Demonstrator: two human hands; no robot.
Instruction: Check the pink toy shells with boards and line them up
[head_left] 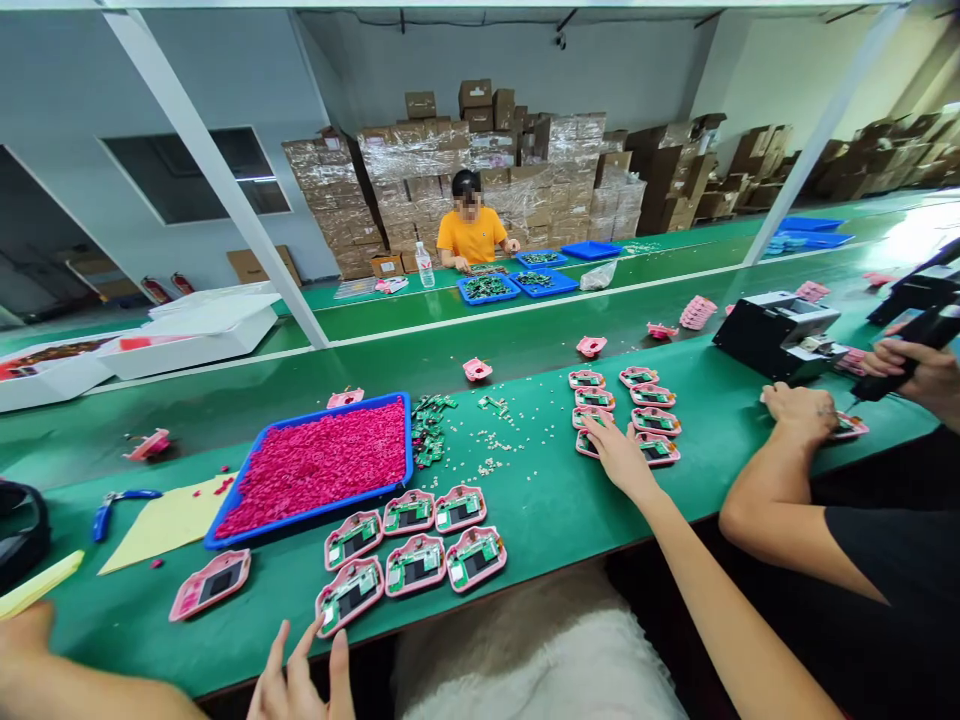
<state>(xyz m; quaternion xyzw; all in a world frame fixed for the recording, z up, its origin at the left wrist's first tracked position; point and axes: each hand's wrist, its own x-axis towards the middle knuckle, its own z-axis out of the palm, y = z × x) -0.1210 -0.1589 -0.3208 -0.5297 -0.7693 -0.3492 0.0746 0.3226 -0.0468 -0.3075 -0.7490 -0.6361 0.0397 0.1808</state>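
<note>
My left hand (pixel 300 675) is at the table's front edge, fingers spread. A fingertip is at the edge of the nearest pink plastic case half (pixel 349 597) with a green circuit board inside. Several similar case halves (pixel 415 565) lie in two rows beside it. My right hand (pixel 622 455) reaches out to the right, fingers extended over another group of pink case halves with boards (pixel 652 420). Its fingertips are at the front left one (pixel 589 445), partly covering it. Whether they press on it I cannot tell.
A blue tray (pixel 409 440) of small magenta parts stands left of loose circuit boards (pixel 429 430) and scattered white bits. Blue-handled pliers (pixel 101 522) lie far left. Right, a co-worker's hands (pixel 802 412) work with a dark tool by a black machine (pixel 780 335). Another person (pixel 472 235) sits opposite.
</note>
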